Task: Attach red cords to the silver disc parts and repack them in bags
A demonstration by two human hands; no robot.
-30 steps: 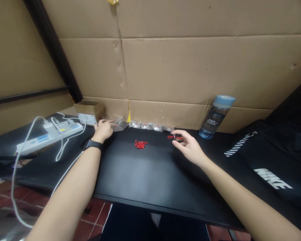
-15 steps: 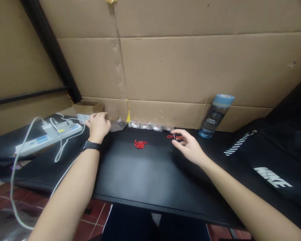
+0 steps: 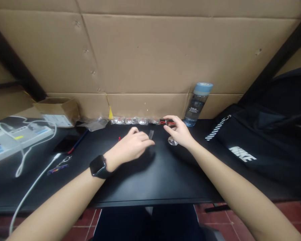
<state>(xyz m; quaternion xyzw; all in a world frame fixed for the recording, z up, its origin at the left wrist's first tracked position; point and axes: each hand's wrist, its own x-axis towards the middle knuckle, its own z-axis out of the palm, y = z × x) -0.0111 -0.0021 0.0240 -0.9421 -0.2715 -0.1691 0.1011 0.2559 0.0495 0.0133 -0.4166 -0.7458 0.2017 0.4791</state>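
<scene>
My left hand [image 3: 132, 145], with a black watch on the wrist, lies over the middle of the black desk [image 3: 150, 180]. Its fingertips pinch a small clear plastic packet [image 3: 151, 134]. The hand covers most of a pile of red cords [image 3: 119, 138], so only a red tip shows at its left. My right hand [image 3: 179, 131] is just to the right, thumb and forefinger pinched on a red cord with a small metal piece [image 3: 167, 122]. A small clear round item [image 3: 173, 142] lies on the desk under that hand.
A row of small clear packets [image 3: 132, 120] lines the cardboard wall. Right of it stands a blue-capped water bottle [image 3: 198, 103], then a black bag [image 3: 253, 144]. At the left are a cardboard box [image 3: 56, 110], a power strip [image 3: 17, 137] and a white cable [image 3: 35, 184].
My left hand has come from the cardboard box at the left to the desk's middle, over the red cords, with a clear packet. The view has swung right. My right hand keeps its cord.
</scene>
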